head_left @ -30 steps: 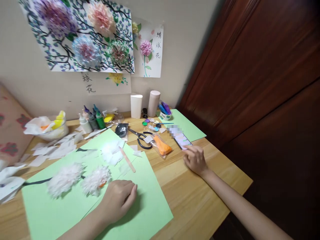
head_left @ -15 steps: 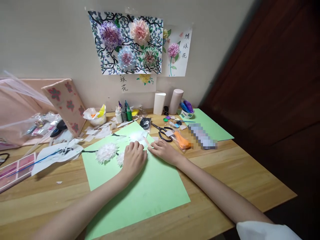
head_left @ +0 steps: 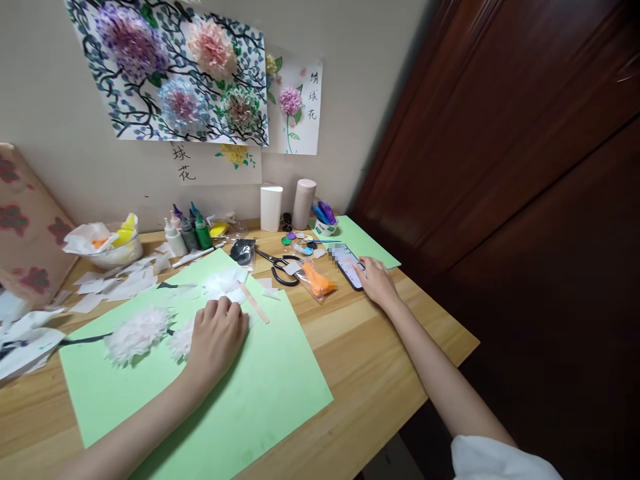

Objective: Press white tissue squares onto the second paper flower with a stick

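Note:
My left hand (head_left: 219,333) rests on a light green sheet of paper (head_left: 260,390), its fingers curled down. Whatever is under those fingers is hidden. Beside it lie fluffy white paper flowers (head_left: 137,333), one partly covered by the hand, with dark painted stems. A small white pile of tissue paper (head_left: 223,283) sits just beyond the fingertips. To its right, a wooden craft stick (head_left: 255,304) lies on the sheet. My right hand (head_left: 376,277) reaches over a phone (head_left: 350,268) with a lit screen, fingers extended and touching it near its right edge.
Black-handled scissors (head_left: 285,273) and an orange clay packet (head_left: 316,279) lie between the hands. Paint bottles (head_left: 187,233), a bowl (head_left: 117,252), paper scraps (head_left: 133,281) and two upright containers (head_left: 271,208) line the back. Finished flower art (head_left: 185,73) hangs on the wall.
My right hand has left the craft stick on the green sheet and moved right onto the phone. My left hand stays on the sheet. The view has turned right.

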